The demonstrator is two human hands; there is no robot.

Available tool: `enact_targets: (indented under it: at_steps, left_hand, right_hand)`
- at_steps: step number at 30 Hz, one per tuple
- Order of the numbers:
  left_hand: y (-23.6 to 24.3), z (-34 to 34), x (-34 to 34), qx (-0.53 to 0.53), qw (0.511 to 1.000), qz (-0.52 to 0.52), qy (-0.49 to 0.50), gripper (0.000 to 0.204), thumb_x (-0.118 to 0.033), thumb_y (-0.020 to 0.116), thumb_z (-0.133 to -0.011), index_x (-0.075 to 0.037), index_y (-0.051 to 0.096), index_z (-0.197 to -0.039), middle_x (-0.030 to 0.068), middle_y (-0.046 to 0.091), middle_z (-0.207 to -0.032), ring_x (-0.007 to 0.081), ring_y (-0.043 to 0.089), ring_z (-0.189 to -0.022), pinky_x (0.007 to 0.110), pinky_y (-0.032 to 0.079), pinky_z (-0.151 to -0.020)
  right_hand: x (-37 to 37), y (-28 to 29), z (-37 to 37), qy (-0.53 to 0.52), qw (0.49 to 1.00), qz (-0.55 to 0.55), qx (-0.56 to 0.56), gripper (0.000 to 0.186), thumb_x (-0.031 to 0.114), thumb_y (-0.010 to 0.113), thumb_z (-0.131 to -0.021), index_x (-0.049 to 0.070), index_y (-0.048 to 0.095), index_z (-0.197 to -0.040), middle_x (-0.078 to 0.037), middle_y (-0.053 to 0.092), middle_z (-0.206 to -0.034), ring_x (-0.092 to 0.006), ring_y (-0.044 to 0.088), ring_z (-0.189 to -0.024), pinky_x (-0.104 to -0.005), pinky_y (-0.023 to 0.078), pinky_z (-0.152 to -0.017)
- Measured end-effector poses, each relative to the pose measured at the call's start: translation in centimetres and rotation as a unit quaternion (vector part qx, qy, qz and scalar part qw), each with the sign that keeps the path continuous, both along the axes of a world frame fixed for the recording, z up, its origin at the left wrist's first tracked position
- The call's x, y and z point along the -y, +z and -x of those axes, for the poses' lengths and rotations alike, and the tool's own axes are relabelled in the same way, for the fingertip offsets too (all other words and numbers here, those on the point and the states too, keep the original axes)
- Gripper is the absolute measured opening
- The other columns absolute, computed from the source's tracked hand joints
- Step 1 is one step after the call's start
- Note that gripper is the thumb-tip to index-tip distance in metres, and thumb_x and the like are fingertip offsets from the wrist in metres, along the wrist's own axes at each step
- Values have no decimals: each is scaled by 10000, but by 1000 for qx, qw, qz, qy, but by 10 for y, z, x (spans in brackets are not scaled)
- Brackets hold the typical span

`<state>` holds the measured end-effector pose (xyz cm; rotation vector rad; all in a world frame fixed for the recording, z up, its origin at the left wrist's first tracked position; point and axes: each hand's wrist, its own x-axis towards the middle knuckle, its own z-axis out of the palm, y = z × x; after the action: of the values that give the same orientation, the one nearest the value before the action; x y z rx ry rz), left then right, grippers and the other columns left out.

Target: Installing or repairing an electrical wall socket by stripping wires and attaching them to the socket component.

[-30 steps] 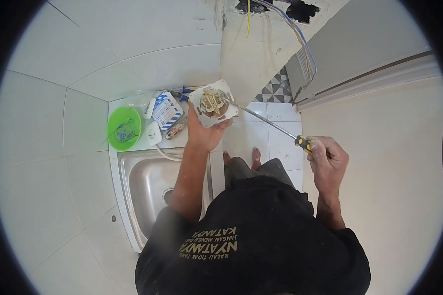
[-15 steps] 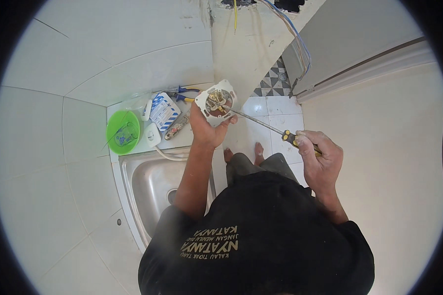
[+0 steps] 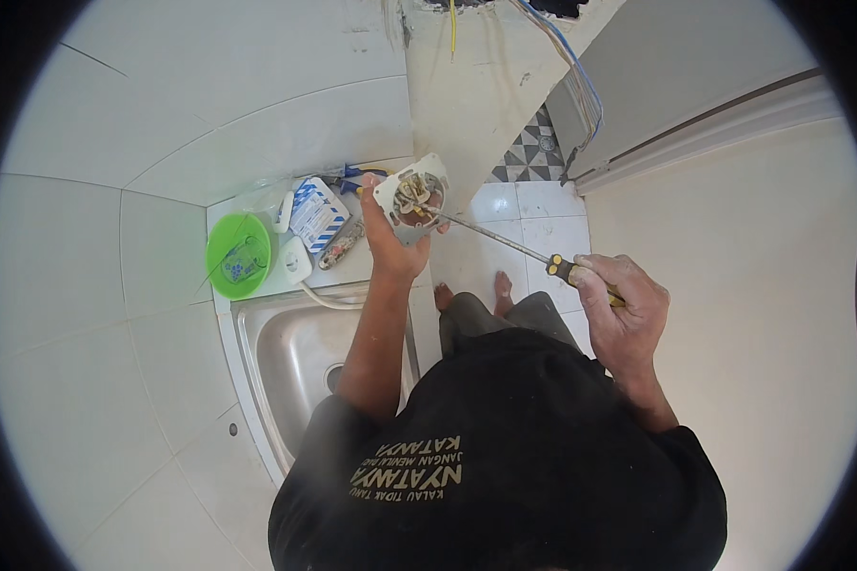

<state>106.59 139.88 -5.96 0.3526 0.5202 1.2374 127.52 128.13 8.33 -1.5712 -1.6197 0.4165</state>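
Note:
My left hand (image 3: 394, 251) is wrapped round a white electrical wall socket (image 3: 409, 190). Its open side, with brass contacts and a metal mounting frame, is turned up. From the right, the shaft of a screwdriver (image 3: 505, 240) reaches into the socket's inner parts. The exact spot where the tip sits is too small to make out. My right hand (image 3: 627, 309) is closed round the screwdriver's black and yellow handle.
A steel sink (image 3: 295, 352) lies below my left forearm. On the ledge behind it are a green bowl (image 3: 221, 233), a blue-and-white box (image 3: 319, 217), a white extension socket (image 3: 297, 262) and blue-handled pliers (image 3: 354, 172). Loose wires (image 3: 581, 71) hang from the wall above.
The socket has shifted slightly left and is tilted differently in my left hand. The screwdriver still reaches into it, and my right hand has moved only slightly.

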Motion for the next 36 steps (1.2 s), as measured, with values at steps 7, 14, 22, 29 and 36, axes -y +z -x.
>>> enact_targets:
  at_steps: [7,14,22,29,36]
  left_hand:
    - [-6,0,4,29,999,-23,11,641,-660,323,-915,-155,571,-1222,74,652,-1056,233,603,-857,380,422,-600]
    - [1,0,2,69,997,22,-15,623,-637,319,-928,-149,570,-1224,73,653,-1054,231,604,-870,393,429,-604]
    - [19,11,-4,-399,890,-201,87,570,-474,266,-978,-22,608,-1038,89,644,-809,193,590,-658,323,436,-558]
    - [36,21,-5,-557,715,-385,172,465,-358,354,-943,32,600,-1004,183,615,-794,327,600,-667,381,469,-606]
    - [47,29,-1,-550,715,-405,149,413,-317,403,-931,32,605,-1023,207,632,-887,375,622,-747,410,494,-670]
  right_hand:
    - [-1,3,1,-9,1000,0,-22,84,41,706,-826,-3,696,-897,-106,696,-804,-170,633,-641,-266,482,-568]
    - [0,2,1,-16,999,22,-28,87,50,704,-833,-4,694,-900,-113,703,-818,-177,657,-678,-261,498,-595]
    - [-7,7,-7,45,992,-85,85,97,26,677,-835,-13,656,-921,-104,646,-769,-141,614,-716,-256,476,-617]
    - [2,25,-22,52,953,205,-216,149,9,689,-797,-7,641,-937,-88,616,-828,-132,585,-705,-266,460,-593]
    - [3,-8,-24,162,982,-69,65,212,149,654,-869,-41,613,-953,-81,582,-770,-86,512,-557,-250,388,-482]
